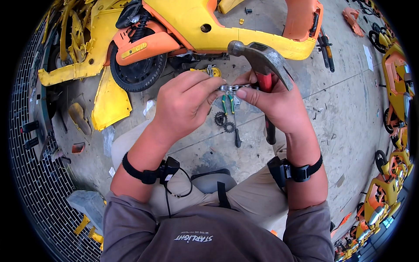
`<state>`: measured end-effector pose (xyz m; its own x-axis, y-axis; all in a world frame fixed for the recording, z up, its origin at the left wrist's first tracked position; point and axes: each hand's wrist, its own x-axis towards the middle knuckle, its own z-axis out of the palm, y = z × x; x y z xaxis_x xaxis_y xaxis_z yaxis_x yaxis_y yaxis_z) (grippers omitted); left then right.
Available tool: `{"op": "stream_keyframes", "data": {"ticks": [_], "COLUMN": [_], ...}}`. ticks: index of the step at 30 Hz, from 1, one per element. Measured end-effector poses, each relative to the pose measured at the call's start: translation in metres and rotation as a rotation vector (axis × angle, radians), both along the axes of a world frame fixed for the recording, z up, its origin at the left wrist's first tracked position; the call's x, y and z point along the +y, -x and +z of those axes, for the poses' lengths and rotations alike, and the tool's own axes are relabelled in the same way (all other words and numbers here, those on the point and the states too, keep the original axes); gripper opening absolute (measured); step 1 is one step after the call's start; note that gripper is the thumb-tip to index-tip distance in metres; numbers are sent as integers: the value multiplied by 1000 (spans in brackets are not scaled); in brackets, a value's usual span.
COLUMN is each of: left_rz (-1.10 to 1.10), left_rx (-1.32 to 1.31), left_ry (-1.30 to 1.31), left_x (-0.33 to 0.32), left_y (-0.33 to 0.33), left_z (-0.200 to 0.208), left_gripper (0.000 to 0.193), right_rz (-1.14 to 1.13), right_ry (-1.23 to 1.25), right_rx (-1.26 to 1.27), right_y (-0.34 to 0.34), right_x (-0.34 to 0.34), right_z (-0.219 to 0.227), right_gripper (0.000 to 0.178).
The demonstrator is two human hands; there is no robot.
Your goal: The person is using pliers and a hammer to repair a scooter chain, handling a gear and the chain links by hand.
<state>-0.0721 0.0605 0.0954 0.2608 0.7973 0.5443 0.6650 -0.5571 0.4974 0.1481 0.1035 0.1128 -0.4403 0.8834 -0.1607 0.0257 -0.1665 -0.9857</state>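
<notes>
A short length of metal chain [230,88] is stretched between my two hands, above the floor in front of me. My left hand [181,100] is closed, pinching the chain's left end in its fingertips. My right hand [283,107] pinches the other end with thumb and finger. That same hand also holds a claw hammer [264,59], its steel head up and its red and black handle pointing down past the palm. Below the chain lie green-handled pliers [224,105], a black-handled screwdriver [238,139] and two small dark sprockets [220,118], [229,127].
Ahead lies a yellow and orange scooter body [192,26] with a black-tyred wheel [139,70]. Yellow panels [111,98] are heaped at the left. Another long-handled tool [325,50] rests on the concrete floor [349,100]. More yellow scooters [377,198] line the right side.
</notes>
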Motion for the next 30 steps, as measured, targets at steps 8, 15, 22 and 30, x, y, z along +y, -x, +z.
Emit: {"op": "stream_keyframes", "data": {"ticks": [8,15,22,30], "left_rz": [-8,-28,167,169], "left_rx": [70,-147,-708,-970], "left_ry": [-89,311,851,1249], "left_x": [-1,-6,-13,-5], "left_y": [1,-2,-6,7], "left_z": [8,17,7,-4], "left_gripper": [34,25,31,43], "right_rz": [3,-17,-62,-44], "right_ry": [-218,-131,-102,-282], "right_rx": [-73,-65,-81,-223], "right_y": [-3,1,9,8], "right_x": [-2,-1,-4,-6], "right_z": [-3,-5,-5,-19], "right_gripper": [39,36,20,29]}}
